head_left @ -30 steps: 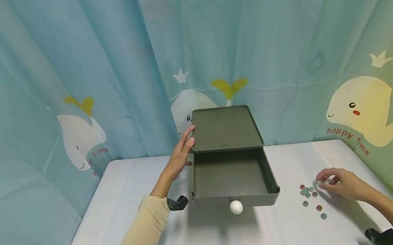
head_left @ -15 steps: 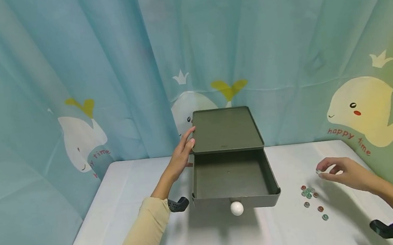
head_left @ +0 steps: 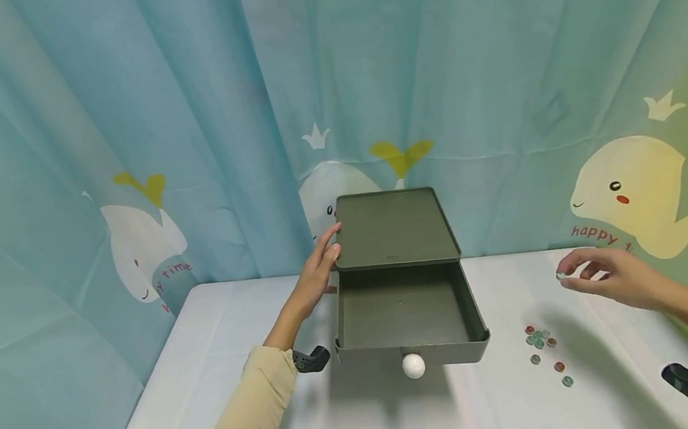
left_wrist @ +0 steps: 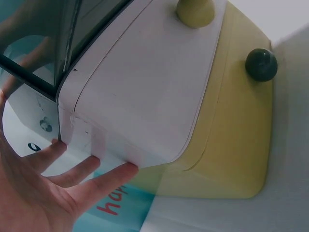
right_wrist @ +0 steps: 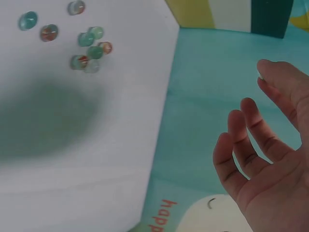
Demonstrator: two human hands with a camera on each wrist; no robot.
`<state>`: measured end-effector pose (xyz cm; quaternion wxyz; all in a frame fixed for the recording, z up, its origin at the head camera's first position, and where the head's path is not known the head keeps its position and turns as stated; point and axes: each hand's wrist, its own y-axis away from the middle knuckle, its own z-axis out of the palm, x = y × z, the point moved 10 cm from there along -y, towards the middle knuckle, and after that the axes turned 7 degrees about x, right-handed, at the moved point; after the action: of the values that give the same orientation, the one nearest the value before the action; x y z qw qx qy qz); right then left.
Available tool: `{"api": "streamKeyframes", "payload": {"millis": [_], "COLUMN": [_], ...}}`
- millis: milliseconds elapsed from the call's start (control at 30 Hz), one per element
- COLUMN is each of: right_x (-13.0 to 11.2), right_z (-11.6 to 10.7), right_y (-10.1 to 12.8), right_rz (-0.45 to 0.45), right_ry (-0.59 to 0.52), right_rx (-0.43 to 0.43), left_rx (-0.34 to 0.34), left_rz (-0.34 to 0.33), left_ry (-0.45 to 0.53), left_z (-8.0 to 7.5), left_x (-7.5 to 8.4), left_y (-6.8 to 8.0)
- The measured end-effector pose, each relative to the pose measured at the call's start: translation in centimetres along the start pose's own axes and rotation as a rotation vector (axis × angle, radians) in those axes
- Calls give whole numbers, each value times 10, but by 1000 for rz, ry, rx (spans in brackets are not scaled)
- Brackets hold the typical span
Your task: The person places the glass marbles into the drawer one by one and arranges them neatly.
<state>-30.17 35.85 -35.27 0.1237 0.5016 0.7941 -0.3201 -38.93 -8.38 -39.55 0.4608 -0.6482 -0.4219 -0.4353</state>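
Your right hand pinches one small marble between the thumb and the index finger, raised higher than the counter. The other marbles lie on this white counter, to the right of the drawer cabinet. Your left hand touches the cabinet's left side with extended fingers; the upper drawer, with white knob, is pulled out.
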Motion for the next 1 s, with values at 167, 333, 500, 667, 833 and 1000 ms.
{"api": "streamKeyframes", "payload": {"millis": [167,333,500,667,833,1000], "right_x": [-13,-27,-41,-60,-75,-86], "right_z": [-7,-12,-18,-22,-24,-22], "right_y": [-7,-14,-24,-34,-45,-54], "right_rz": [-4,-40,-42,-104,-137,-159], "right_ry": [-20,-44,-21,-22,-32,-53], "right_rx": [7,2,-4,-10,-11,-28], "left_rx": [-2,-6,-4,-6,-5,-6], "left_rz": [7,-2,-3,-2,6,8], "left_ry": [2,7,6,5,8,7], "left_z": [0,0,0,0,0,0], "left_x": [1,0,0,1,2,2], "left_y": [1,1,1,1,1,1]}}
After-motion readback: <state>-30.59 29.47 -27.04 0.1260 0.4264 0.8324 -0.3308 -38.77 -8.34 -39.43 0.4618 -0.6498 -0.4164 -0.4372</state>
